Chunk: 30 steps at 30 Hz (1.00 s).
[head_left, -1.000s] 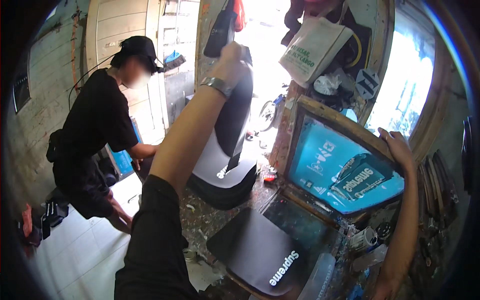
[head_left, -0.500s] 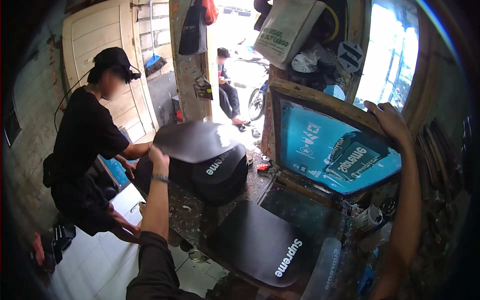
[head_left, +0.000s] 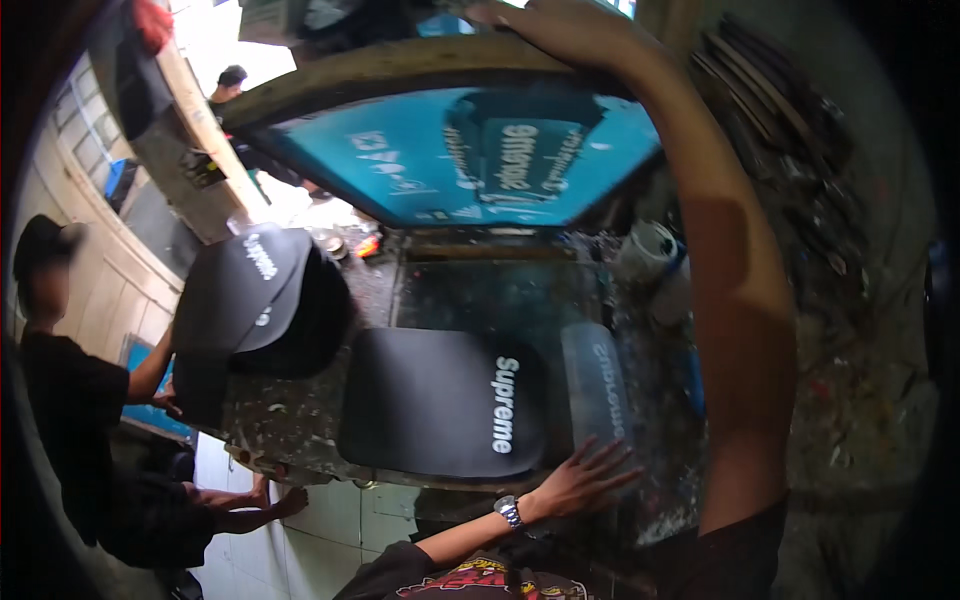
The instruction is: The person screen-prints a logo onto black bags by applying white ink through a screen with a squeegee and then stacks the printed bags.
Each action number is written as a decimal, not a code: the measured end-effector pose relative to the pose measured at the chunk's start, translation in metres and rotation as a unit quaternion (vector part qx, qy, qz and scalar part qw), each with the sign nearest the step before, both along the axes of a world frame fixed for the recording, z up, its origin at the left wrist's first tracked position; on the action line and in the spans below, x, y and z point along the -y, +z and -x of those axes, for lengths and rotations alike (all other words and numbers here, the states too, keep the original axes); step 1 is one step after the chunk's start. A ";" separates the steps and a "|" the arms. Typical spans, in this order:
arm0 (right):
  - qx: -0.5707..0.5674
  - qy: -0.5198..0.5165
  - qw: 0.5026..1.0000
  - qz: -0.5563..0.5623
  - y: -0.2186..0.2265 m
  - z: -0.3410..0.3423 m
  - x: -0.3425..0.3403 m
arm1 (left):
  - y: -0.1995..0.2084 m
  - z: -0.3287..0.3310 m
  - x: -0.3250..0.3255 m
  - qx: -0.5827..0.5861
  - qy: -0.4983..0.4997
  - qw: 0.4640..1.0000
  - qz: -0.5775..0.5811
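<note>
My left hand (head_left: pixel 583 484), a metal watch (head_left: pixel 509 512) on its wrist, is open. Its fingers spread over the near end of a translucent strip (head_left: pixel 592 375) with pale lettering. Beside that strip lies a flat black sheet (head_left: pixel 430 400) with rounded corners and white lettering, near the bench edge. With my right hand (head_left: pixel 580 32) I grip the top wooden edge of a screen printing frame (head_left: pixel 390 62), which stands raised and tilted at the back. Its blue mesh (head_left: pixel 420 130) carries several stencil shapes. A stack of similar black sheets (head_left: pixel 240 290) sits to the left.
A person in black (head_left: pixel 70 420) stands at the left, one arm reaching to the stack. A white tub (head_left: pixel 645 250) is right of the dark printing board (head_left: pixel 480 295). Dark slats (head_left: pixel 750 90) lean at the right wall. Another person (head_left: pixel 232 85) is outside the doorway.
My left hand has let go of a black sheet at the stack and moved right to the translucent strip. That sheet now lies on the stack. The view has swung right.
</note>
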State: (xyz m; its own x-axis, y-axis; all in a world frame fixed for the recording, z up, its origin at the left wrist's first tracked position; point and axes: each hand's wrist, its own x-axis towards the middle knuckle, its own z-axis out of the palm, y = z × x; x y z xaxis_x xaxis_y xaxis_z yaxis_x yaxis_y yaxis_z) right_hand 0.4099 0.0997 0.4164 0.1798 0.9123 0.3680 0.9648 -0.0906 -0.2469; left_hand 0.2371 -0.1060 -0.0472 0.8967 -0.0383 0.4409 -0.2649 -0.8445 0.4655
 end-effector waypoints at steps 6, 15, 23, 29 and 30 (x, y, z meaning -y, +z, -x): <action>0.012 0.035 0.998 -0.042 0.000 -0.019 -0.001 | -0.048 0.080 -0.044 -0.022 0.155 0.979 -0.133; 0.016 0.022 0.998 -0.064 0.004 -0.027 -0.016 | -0.039 0.154 -0.079 -0.281 0.453 0.843 -0.062; 0.039 0.034 0.995 -0.080 0.007 -0.039 -0.032 | -0.038 0.139 -0.079 -0.266 0.458 0.844 -0.083; 0.040 0.004 0.997 -0.069 0.010 -0.038 -0.029 | -0.036 0.141 -0.076 -0.259 0.465 0.843 -0.077; 0.027 0.030 0.997 -0.061 0.008 -0.042 -0.035 | -0.038 0.142 -0.076 -0.261 0.464 0.843 -0.076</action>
State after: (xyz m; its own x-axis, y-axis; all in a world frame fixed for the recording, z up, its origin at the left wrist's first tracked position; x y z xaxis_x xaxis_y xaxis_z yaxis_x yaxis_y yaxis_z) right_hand 0.4523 0.1344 0.4248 0.1026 0.8684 0.4852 0.9799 -0.0042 -0.1996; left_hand 0.0956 -0.0304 -0.0848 0.6420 0.7661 0.0308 0.7500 -0.6358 0.1826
